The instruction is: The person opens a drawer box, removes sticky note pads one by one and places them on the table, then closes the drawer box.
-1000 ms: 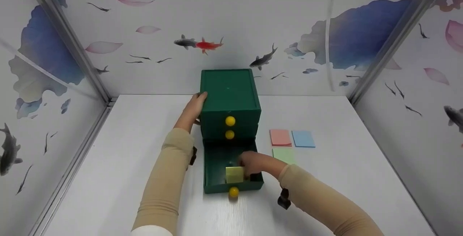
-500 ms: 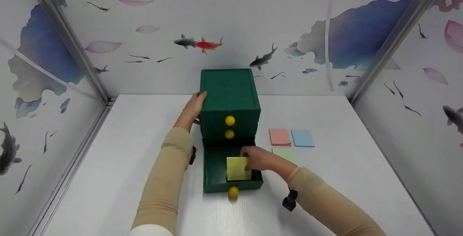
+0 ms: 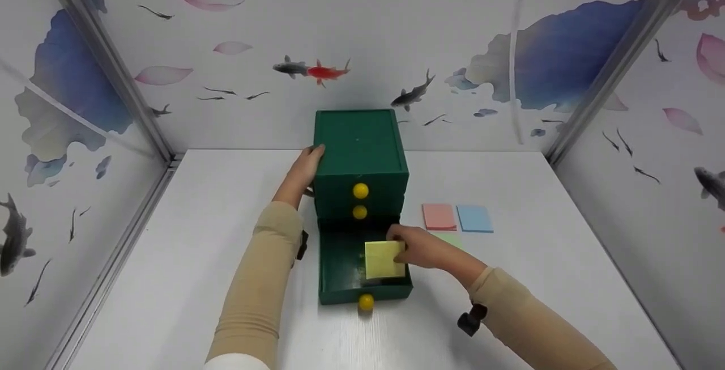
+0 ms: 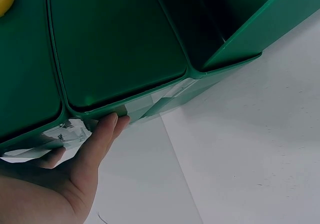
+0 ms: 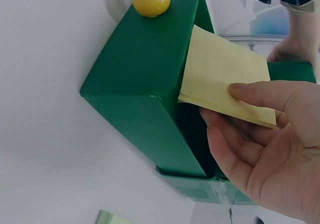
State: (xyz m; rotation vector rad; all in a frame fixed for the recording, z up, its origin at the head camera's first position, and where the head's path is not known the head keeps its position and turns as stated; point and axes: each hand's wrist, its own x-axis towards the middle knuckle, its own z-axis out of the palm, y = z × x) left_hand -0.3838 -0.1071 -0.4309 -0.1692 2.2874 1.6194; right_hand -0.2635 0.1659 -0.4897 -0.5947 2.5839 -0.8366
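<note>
A green drawer cabinet (image 3: 359, 140) with yellow ball knobs stands at the back of the table, its bottom drawer (image 3: 334, 290) pulled out. My left hand (image 3: 305, 167) rests against the cabinet's left side; in the left wrist view its fingers (image 4: 97, 141) lie along the side wall. My right hand (image 3: 425, 248) pinches a yellow sticky note pad (image 3: 380, 260) by its right edge, above the right part of the pulled-out drawer. In the right wrist view the thumb lies on the pad's (image 5: 222, 69) face, with fingers curled beneath it.
To the right of the cabinet lie a pink sticky note pad (image 3: 439, 217), a blue pad (image 3: 474, 218) and a green pad (image 3: 450, 239), the green one partly hidden by my right forearm. A patterned wall (image 3: 362, 30) rises close behind the cabinet.
My right hand has lifted the yellow sticky note pad out of the drawer's inside and moved it to the right. My left hand stays against the cabinet.
</note>
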